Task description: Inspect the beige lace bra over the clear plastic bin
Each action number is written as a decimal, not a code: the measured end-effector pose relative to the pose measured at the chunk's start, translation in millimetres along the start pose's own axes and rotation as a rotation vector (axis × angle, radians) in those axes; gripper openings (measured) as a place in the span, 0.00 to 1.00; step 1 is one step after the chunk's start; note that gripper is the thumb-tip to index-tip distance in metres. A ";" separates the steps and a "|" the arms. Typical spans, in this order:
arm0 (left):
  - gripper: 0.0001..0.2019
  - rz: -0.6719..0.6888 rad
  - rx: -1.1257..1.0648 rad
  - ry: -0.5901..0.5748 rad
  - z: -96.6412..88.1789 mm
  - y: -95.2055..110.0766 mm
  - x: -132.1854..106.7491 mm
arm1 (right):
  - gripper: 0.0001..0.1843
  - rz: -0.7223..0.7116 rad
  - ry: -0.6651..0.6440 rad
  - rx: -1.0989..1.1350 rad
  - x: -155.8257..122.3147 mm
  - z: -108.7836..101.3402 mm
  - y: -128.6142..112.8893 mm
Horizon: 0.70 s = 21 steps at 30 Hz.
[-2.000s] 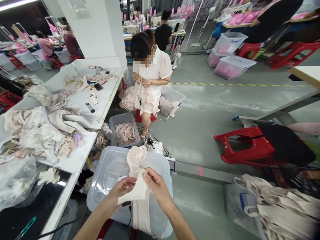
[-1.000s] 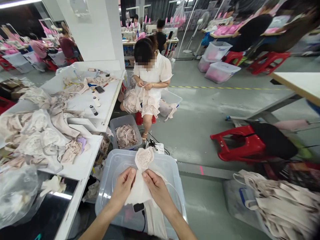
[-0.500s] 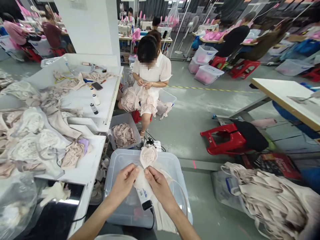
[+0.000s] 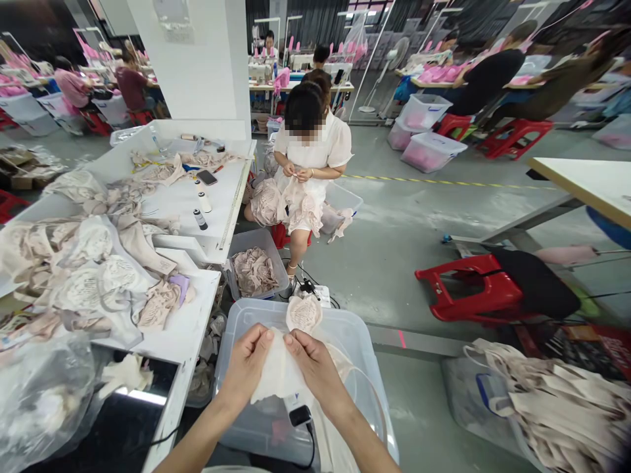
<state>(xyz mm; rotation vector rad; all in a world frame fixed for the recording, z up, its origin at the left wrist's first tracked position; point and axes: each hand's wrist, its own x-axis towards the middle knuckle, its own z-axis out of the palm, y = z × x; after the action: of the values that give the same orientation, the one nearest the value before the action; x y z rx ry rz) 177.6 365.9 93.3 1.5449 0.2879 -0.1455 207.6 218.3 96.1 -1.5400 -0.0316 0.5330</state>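
Guide: Since half a second ago the cream garment (image 4: pixel 279 378) has come lower over the handheld device (image 4: pixel 300 415). Only the device's black end and cable show now.

Listener: How does the garment look, and where is it?

Guide: It is at the bottom centre of the frame. The cloth is smooth and pale cream, bunched between the hands. A rounded lace cup (image 4: pixel 304 313) stands up behind it and a strip hangs below. The left hand (image 4: pixel 245 368) and right hand (image 4: pixel 315 371) each pinch its top edge, thumbs nearly touching.

Listener: And around it?

Guide: Under the hands is a clear plastic bin (image 4: pixel 367 355). At the left, a white table (image 4: pixel 170 335) is heaped with lace pieces (image 4: pixel 93 279). Above the bin is a grey tub (image 4: pixel 246 238) of similar pieces. Higher up, a seated person in white (image 4: pixel 315 154) handles lace. Right of centre stands a red stool (image 4: pixel 461 292).
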 end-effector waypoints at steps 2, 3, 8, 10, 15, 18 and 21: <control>0.28 -0.010 -0.015 -0.001 -1.9 0.4 1.5 | 0.32 0.009 -0.003 0.003 1.7 1.6 -1.0; 0.28 -0.014 -0.021 -0.004 -3.1 0.8 2.4 | 0.32 0.014 -0.005 0.005 2.7 2.5 -1.5; 0.29 -0.033 -0.039 -0.034 -10.1 2.5 8.0 | 0.33 0.038 -0.013 0.027 8.8 7.1 -5.5; 0.29 -0.038 -0.040 -0.044 -13.1 2.4 10.3 | 0.33 0.059 -0.025 0.048 11.0 8.3 -8.4; 0.28 -0.048 -0.028 -0.055 -21.0 2.9 15.3 | 0.29 0.186 -0.203 0.130 11.1 6.4 -17.8; 0.27 -0.037 -0.002 -0.059 -26.4 4.9 16.7 | 0.29 0.332 -0.378 0.161 8.0 3.8 -19.0; 0.26 -0.027 0.029 -0.082 -31.0 6.7 16.9 | 0.23 0.431 -0.463 0.150 6.1 1.9 -16.1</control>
<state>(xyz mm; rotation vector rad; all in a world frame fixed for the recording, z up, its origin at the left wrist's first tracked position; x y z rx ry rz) 192.7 398.4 95.1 1.5598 0.2428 -0.2342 217.3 223.1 109.5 -1.2509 -0.0142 1.2015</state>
